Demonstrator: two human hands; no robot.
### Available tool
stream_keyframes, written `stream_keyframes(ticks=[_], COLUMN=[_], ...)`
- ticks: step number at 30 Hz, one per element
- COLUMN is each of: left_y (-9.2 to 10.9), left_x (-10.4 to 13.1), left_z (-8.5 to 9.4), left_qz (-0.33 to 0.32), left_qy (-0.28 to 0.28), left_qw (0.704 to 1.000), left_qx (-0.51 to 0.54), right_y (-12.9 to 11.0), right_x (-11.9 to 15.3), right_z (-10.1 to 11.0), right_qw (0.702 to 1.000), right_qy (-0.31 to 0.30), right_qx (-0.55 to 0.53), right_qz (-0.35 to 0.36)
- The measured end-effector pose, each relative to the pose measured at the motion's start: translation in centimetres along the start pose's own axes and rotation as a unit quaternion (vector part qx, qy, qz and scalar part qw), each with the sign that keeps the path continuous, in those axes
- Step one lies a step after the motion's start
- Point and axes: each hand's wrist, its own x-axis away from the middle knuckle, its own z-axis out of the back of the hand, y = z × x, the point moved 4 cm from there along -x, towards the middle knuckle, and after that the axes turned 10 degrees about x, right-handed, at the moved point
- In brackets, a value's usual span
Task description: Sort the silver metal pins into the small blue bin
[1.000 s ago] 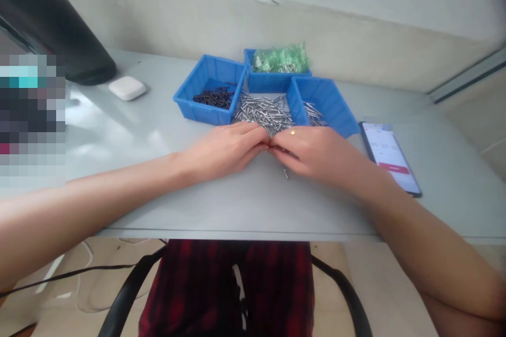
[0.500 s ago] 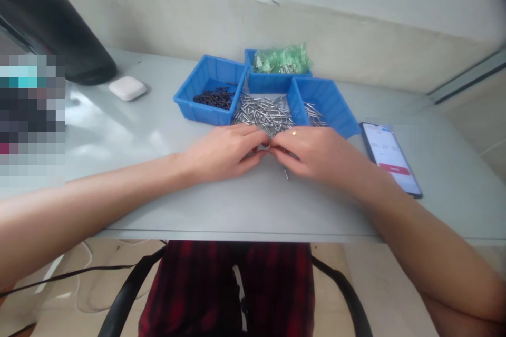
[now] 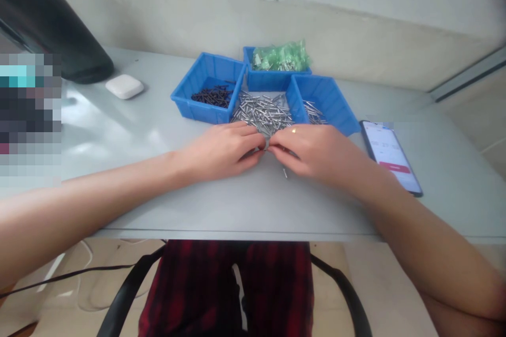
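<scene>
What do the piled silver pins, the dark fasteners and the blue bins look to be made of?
Silver pins: almost certainly metal, bright and smooth, since they glint along their shafts.
Dark fasteners: probably metal with a dull, blackish-brown finish; too small to tell whether it is a coating.
Blue bins: likely molded plastic, satin-looking, judging by the uniform color and thin walls.

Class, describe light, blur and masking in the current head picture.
Head view: bright patches on the grey desk, left side; head view: phone digits too blurred to read; head view: pixel blocks hide part of the left edge.
</scene>
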Motion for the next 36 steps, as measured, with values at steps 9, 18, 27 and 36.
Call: stream_keyframes(ticks=[9,18,27,36], left_y=[0.0,0.3,0.6,0.1], left_x=[0.0,0.0,0.0,0.1], left_z=[-0.1,-0.5,-0.4,-0.4], left_qz=[-0.005,-0.013,-0.015,-0.006], left_qy=[-0.010,-0.010,0.005,0.001], left_qw=[1.000,0.999,1.000,1.000], left_qx=[-0.013,-0.046,-0.022,-0.012], right_y=[0.0,-0.1,0.2,0.8], right_x=[0.0,-0.1,-0.2,-0.1], right_z=[0.2,-0.1,-0.1,-0.3], right_qw=[1.000,1.000,1.000,0.998], right_qy=[-0.006,-0.006,0.013,0.033], right_qx=[-0.007,-0.004,-0.013,-0.031], right_qz=[-0.002,0.007,-0.003,-0.037])
